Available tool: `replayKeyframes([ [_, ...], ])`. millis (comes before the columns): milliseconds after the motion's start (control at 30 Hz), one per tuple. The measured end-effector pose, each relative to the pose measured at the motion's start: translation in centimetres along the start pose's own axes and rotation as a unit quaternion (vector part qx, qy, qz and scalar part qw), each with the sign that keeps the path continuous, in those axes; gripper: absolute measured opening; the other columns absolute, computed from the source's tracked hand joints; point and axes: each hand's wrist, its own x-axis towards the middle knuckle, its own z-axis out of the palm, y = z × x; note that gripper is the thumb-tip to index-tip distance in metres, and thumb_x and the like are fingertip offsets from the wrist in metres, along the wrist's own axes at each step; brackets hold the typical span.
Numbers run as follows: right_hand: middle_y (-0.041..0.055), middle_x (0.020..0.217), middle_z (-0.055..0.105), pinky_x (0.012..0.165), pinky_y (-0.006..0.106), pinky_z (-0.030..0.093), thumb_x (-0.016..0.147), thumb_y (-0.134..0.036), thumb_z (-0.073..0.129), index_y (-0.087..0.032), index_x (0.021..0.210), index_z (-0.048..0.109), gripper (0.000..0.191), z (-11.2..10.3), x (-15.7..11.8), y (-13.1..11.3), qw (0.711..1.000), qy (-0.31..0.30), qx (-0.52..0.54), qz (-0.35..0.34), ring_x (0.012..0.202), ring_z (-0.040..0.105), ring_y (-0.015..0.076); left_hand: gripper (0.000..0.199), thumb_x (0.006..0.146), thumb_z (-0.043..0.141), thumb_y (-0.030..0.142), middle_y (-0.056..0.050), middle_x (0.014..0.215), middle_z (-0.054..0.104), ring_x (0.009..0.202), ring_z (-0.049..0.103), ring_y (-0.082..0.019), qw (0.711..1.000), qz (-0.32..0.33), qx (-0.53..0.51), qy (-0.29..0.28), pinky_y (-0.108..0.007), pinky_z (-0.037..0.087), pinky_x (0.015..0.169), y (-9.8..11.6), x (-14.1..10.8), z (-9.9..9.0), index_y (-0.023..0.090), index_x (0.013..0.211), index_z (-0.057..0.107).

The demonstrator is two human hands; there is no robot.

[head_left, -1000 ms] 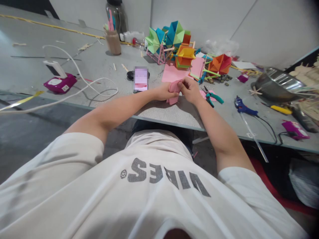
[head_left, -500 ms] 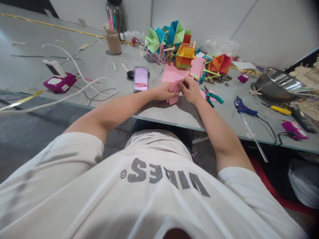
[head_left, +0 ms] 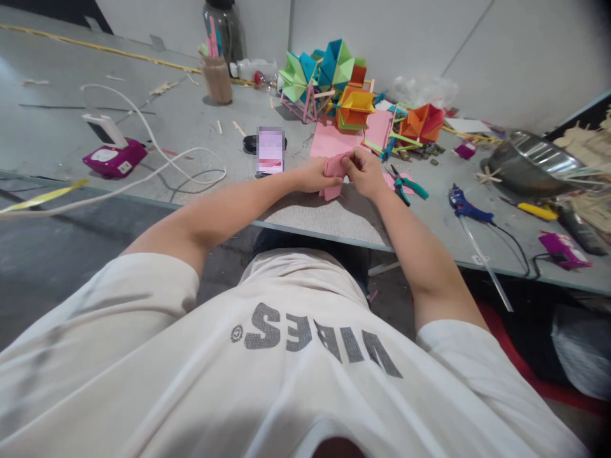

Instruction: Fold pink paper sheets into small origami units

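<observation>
Closest in, there's the pale T-shirt [head_left: 286, 394] with its dark lettering, and just beyond it runs the near edge of the grey desk [head_left: 315, 216]. Both hands are busy above that edge, right in front of the body! The left hand [head_left: 321, 176] is closed around the folded pink paper [head_left: 333, 189], thumb laid across its face. And the right hand [head_left: 365, 173], fingers bent, pinches the same piece at its upper right side.

Out to the right now: the blue glue gun [head_left: 470, 207] lies on the desk, a yellow-handled tool [head_left: 538, 210] beyond it, while the teal-handled pliers [head_left: 415, 188] sit just beside the right forearm, near some pink scraps. Over on the left, a purple power block [head_left: 115, 159] with a white cable [head_left: 147, 130] looping about it, and a phone [head_left: 270, 151], its screen blurred.

Just past the hands lies a flat pink sheet [head_left: 334, 141], the metal bowl [head_left: 527, 168] well off to the right. Farther back, what colour! Yellow, orange, green and blue folded paper pieces [head_left: 354, 105] are bunched near the wall [head_left: 382, 38], with a brown jar of sticks [head_left: 217, 81] to their left.
</observation>
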Motion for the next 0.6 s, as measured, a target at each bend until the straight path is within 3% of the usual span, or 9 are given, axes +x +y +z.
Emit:
replayKeyframes([
  [333, -0.0005, 0.075, 0.051, 0.07, 0.044, 0.046, 0.093, -0.126, 0.072, -0.034, 0.092, 0.055, 0.095, 0.08, -0.01, -0.29, 1.0, -0.007, 0.003, -0.005, 0.075, 0.051, 0.0256, 0.03, 0.091, 0.099, 0.039, -0.006, 0.102, 0.077, 0.114, 0.078, -0.038, 1.0, -0.014, 0.002, -0.008, -0.057, 0.066, 0.11, 0.33, 0.05, 0.01, 0.03, 0.109, 0.077],
  [600, -0.0003, 0.074, 0.05, 0.069, 0.044, 0.045, 0.087, -0.131, 0.07, -0.034, 0.09, 0.056, 0.098, 0.04, 0.04, -0.21, 1.0, -0.003, 0.004, -0.011, 0.073, 0.048, 0.0253, 0.04, 0.09, 0.102, 0.054, -0.003, 0.094, 0.072, 0.103, 0.076, -0.035, 1.0, 0.008, -0.015, 0.01, -0.055, 0.066, 0.102, 0.03, 0.01, 0.07, 0.032, 0.115, 0.081],
])
